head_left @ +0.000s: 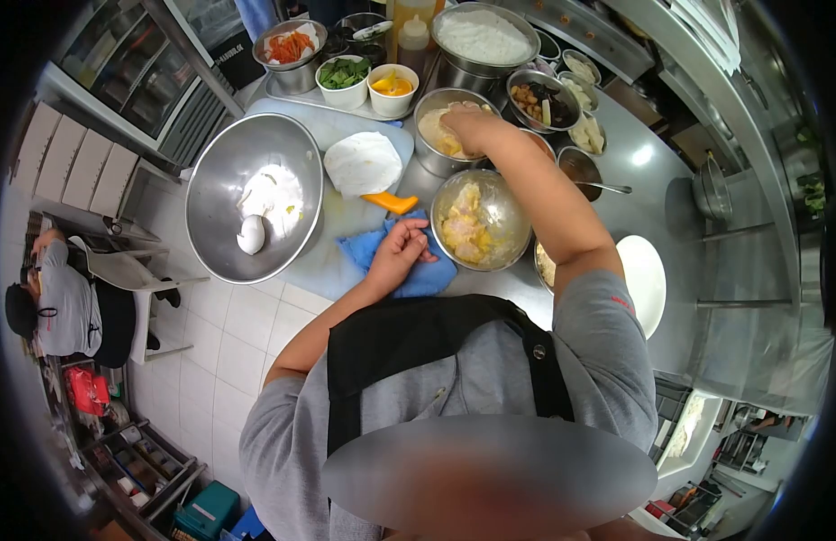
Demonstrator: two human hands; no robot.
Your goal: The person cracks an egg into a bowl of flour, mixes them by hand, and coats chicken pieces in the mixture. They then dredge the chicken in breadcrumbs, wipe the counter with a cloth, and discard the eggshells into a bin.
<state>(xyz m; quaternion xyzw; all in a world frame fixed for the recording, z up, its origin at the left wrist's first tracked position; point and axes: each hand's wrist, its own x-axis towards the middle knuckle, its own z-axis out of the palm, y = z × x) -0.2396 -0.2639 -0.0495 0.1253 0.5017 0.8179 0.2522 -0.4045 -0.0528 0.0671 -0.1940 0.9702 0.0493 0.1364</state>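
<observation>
My right hand (469, 126) reaches down into a metal bowl of pale crumbs (427, 135); its fingertips are hidden in the bowl. Below that bowl, a second metal bowl (512, 212) holds pieces coated in yellow batter (465, 230). My left hand (402, 250) rests on a blue cloth (424, 281) just left of the batter bowl, its fingers curled; whether anything is in them cannot be made out. Above the cloth lies a scraper with an orange handle (391, 202), its blade under white powder (364, 164).
At left stands a large steel bowl (210, 194) with an eggshell (251, 234). Along the back are a flour bowl (485, 36), a carrot bowl (296, 50), greens (344, 74) and a squeeze bottle (413, 41). A white plate (641, 287) lies right. Another person (66, 307) is far left.
</observation>
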